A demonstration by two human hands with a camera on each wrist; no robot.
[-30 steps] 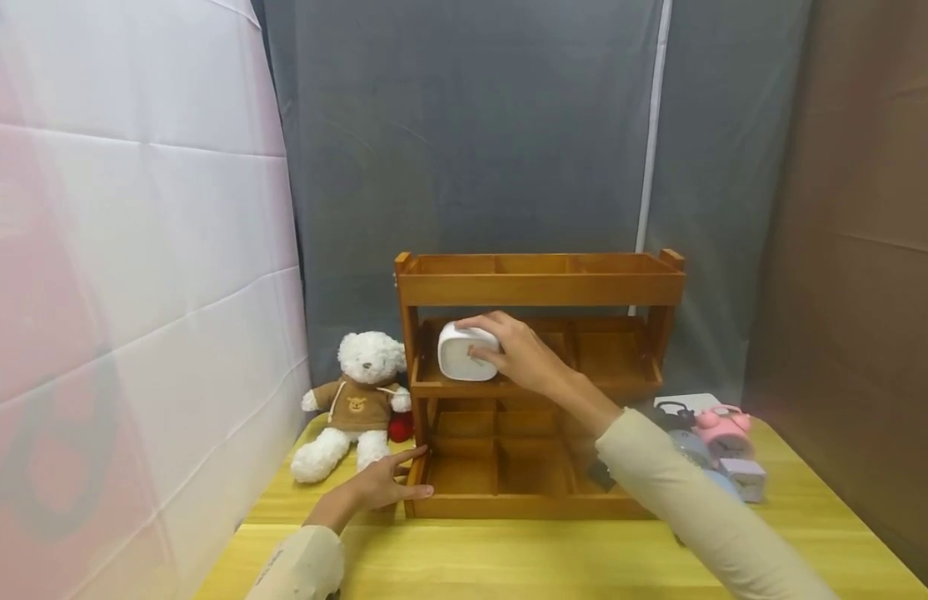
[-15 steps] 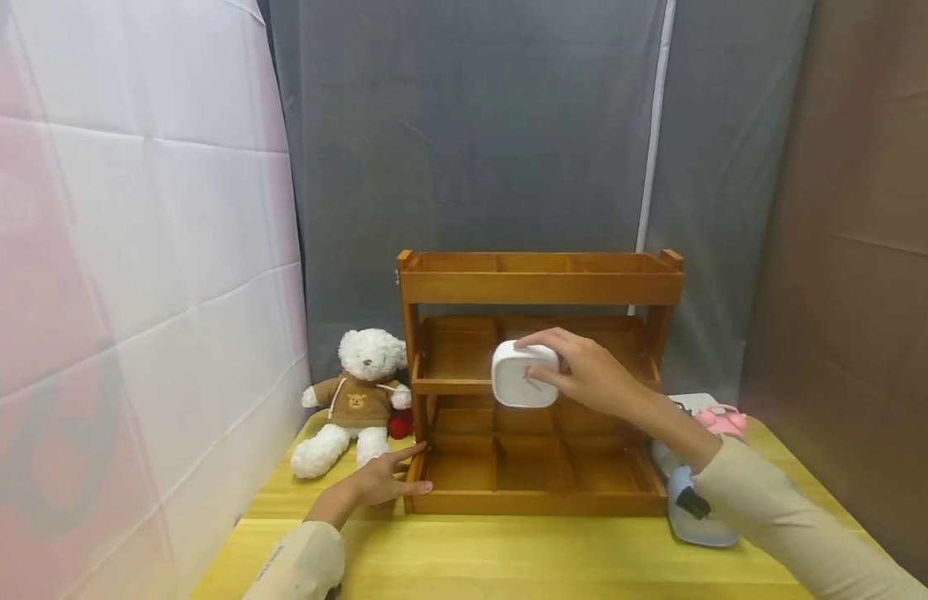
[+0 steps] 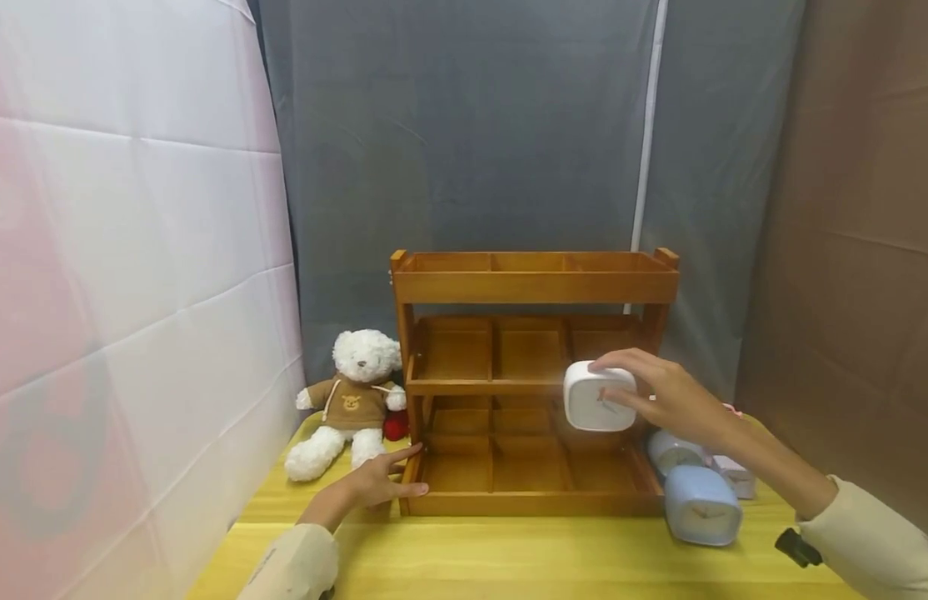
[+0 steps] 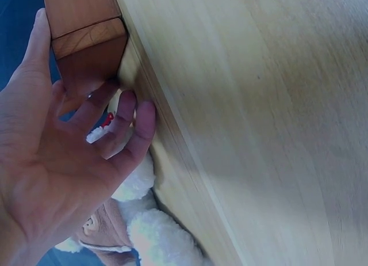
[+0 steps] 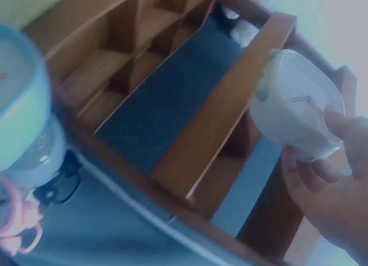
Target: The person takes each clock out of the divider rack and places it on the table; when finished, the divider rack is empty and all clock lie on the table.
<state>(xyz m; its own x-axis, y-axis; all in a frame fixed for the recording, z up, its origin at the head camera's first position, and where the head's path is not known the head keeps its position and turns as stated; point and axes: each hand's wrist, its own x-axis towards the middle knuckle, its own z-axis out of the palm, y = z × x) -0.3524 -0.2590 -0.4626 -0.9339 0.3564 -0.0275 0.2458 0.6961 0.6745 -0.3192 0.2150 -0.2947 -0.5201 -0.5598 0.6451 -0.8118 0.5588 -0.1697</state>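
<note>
A white rounded-square alarm clock (image 3: 586, 405), face towards me, is in the grip of my right hand (image 3: 677, 400), in front of the right end of the wooden shelf unit (image 3: 535, 289). Fingers lie over its top and the thumb crosses its face. In the right wrist view the clock (image 5: 286, 99) is off the wood, fingertips under its edge. My left hand (image 3: 366, 482) holds the unit's lower left front corner. The left wrist view shows that wooden corner (image 4: 92, 41) between the thumb and the loosely bent fingers.
A white teddy bear (image 3: 350, 406) in a brown hoodie sits left of the unit, with a red thing (image 3: 396, 426) beside it. To the right stand a blue clock (image 3: 702, 505), a greyish clock (image 3: 674, 451) and a pale pink box-shaped clock (image 3: 736, 477), partly behind my right arm.
My right hand has carried the white clock from the middle tier's left compartment rightwards and slightly down, out in front of the unit. The left hand has stayed at the corner.
</note>
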